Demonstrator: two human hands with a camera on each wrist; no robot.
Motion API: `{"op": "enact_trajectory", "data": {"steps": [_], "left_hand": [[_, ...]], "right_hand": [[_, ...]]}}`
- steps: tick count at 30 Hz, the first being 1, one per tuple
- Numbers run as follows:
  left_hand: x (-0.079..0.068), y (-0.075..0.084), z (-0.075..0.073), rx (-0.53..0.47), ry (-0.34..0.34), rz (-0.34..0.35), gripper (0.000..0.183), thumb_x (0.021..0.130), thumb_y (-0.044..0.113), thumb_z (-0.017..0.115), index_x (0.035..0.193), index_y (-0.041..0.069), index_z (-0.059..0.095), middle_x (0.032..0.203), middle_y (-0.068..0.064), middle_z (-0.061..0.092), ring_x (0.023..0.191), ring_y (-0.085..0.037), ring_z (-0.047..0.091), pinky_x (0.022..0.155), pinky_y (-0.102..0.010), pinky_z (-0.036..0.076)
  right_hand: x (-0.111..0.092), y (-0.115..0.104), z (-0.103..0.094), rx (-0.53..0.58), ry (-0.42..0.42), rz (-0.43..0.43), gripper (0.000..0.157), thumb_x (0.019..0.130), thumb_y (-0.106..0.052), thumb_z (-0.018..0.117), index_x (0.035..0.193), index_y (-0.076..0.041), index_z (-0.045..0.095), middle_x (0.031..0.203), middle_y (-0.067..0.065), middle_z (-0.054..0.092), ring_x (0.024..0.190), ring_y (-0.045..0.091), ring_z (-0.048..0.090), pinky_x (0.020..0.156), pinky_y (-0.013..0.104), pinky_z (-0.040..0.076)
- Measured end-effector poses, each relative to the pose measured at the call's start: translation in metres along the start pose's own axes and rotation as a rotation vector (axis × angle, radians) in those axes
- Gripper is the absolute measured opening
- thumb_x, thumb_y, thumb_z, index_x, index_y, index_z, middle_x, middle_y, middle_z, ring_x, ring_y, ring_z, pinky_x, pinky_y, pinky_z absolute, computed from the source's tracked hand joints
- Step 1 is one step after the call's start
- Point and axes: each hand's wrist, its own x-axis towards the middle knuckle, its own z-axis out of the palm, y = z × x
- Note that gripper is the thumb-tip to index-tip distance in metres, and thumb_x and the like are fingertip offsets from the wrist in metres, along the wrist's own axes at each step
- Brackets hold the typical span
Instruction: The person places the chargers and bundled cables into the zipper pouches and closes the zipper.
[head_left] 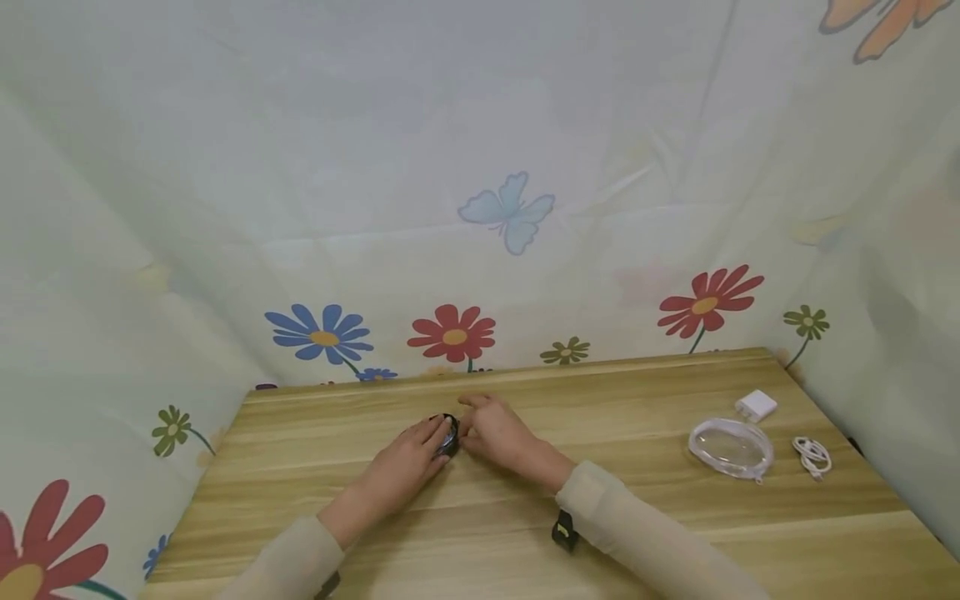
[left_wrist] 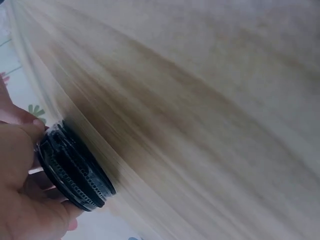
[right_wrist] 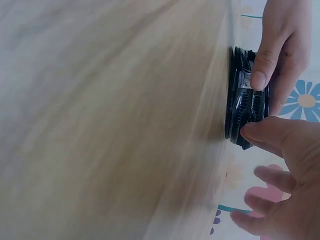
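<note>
A small round black zip case stands on the wooden table, zipper teeth running around its side. My left hand grips it from the left, with its thumb on the side wall in the right wrist view. From the other side, my right hand pinches the case's zipper edge between thumb and index finger. Its other fingers spread apart, off the case. Whether a zipper pull lies under that thumb I cannot tell.
On the table's right side lie a clear oval pouch with white trim, a white charger plug and a coiled white cable. A flower-printed curtain hangs behind the table's far edge and at both sides.
</note>
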Motion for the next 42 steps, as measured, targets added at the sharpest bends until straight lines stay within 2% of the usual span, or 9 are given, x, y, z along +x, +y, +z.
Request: {"op": "enact_trajectory", "data": {"steps": [5, 8, 16, 22, 27, 32, 36, 39, 42], "left_hand": [[-0.002, 0.001, 0.002, 0.036, 0.032, 0.046, 0.052, 0.103, 0.023, 0.062, 0.148, -0.001, 0.050, 0.146, -0.022, 0.054, 0.131, -0.041, 0.055, 0.107, -0.051, 0.047], [-0.002, 0.001, 0.002, 0.050, 0.050, 0.077, 0.049, 0.101, 0.019, 0.064, 0.145, 0.000, 0.054, 0.145, -0.020, 0.056, 0.129, -0.040, 0.057, 0.105, -0.052, 0.048], [-0.005, -0.004, 0.000, 0.020, 0.029, 0.148, 0.048, 0.100, 0.014, 0.065, 0.145, 0.002, 0.054, 0.147, -0.020, 0.054, 0.131, -0.040, 0.056, 0.105, -0.052, 0.048], [-0.006, -0.012, -0.001, -0.075, -0.021, 0.172, 0.046, 0.103, 0.012, 0.060, 0.147, 0.004, 0.053, 0.150, -0.018, 0.051, 0.135, -0.041, 0.051, 0.108, -0.054, 0.045], [-0.007, -0.016, 0.000, -0.097, -0.027, 0.188, 0.045, 0.104, 0.014, 0.057, 0.148, 0.004, 0.052, 0.151, -0.017, 0.050, 0.136, -0.040, 0.050, 0.108, -0.054, 0.045], [-0.008, -0.016, 0.002, -0.091, 0.000, 0.211, 0.046, 0.103, 0.013, 0.059, 0.147, 0.004, 0.053, 0.150, -0.018, 0.051, 0.135, -0.042, 0.050, 0.108, -0.054, 0.045], [-0.009, -0.016, 0.002, -0.077, 0.017, 0.235, 0.046, 0.103, 0.013, 0.060, 0.148, 0.003, 0.052, 0.150, -0.019, 0.051, 0.135, -0.041, 0.051, 0.108, -0.054, 0.045], [-0.011, -0.017, 0.001, -0.083, 0.018, 0.255, 0.046, 0.103, 0.012, 0.059, 0.147, 0.003, 0.052, 0.150, -0.018, 0.052, 0.134, -0.041, 0.052, 0.107, -0.054, 0.046], [-0.013, -0.018, -0.001, -0.119, -0.008, 0.262, 0.044, 0.104, 0.013, 0.057, 0.148, 0.006, 0.053, 0.151, -0.015, 0.051, 0.135, -0.040, 0.051, 0.107, -0.053, 0.046]], "right_hand": [[-0.005, 0.000, -0.002, -0.071, 0.016, 0.045, 0.007, 0.091, -0.027, 0.078, 0.093, -0.021, 0.081, 0.154, 0.015, 0.048, 0.147, 0.046, 0.031, 0.106, 0.073, 0.036], [-0.006, 0.001, -0.003, -0.113, 0.032, 0.062, 0.008, 0.091, -0.030, 0.078, 0.095, -0.024, 0.081, 0.160, 0.011, 0.040, 0.149, 0.049, 0.024, 0.104, 0.078, 0.033], [-0.005, 0.009, -0.001, -0.174, 0.032, 0.068, 0.006, 0.093, -0.030, 0.076, 0.095, -0.027, 0.080, 0.162, 0.006, 0.037, 0.150, 0.047, 0.021, 0.105, 0.079, 0.030], [-0.004, 0.009, -0.003, -0.187, 0.000, 0.077, 0.005, 0.093, -0.029, 0.075, 0.094, -0.026, 0.079, 0.162, 0.002, 0.038, 0.152, 0.044, 0.019, 0.107, 0.077, 0.029], [-0.003, 0.006, -0.002, -0.235, -0.070, 0.042, 0.013, 0.097, -0.028, 0.070, 0.100, -0.018, 0.076, 0.163, -0.003, 0.035, 0.152, 0.039, 0.022, 0.111, 0.071, 0.030], [-0.008, 0.005, -0.001, -0.221, -0.140, 0.006, 0.015, 0.103, -0.024, 0.061, 0.100, -0.011, 0.068, 0.164, 0.009, 0.032, 0.150, 0.042, 0.024, 0.114, 0.067, 0.032], [-0.010, 0.004, 0.000, -0.189, -0.158, 0.020, 0.020, 0.105, -0.022, 0.057, 0.111, -0.007, 0.066, 0.161, 0.020, 0.033, 0.150, 0.047, 0.023, 0.115, 0.067, 0.029], [-0.010, 0.003, 0.000, -0.213, -0.149, 0.022, 0.020, 0.105, -0.023, 0.057, 0.116, -0.009, 0.064, 0.160, 0.022, 0.034, 0.148, 0.051, 0.022, 0.114, 0.068, 0.030], [-0.009, 0.004, 0.000, -0.253, -0.126, 0.021, 0.012, 0.103, -0.026, 0.059, 0.106, -0.015, 0.064, 0.160, 0.021, 0.035, 0.147, 0.054, 0.023, 0.111, 0.070, 0.032]]}}
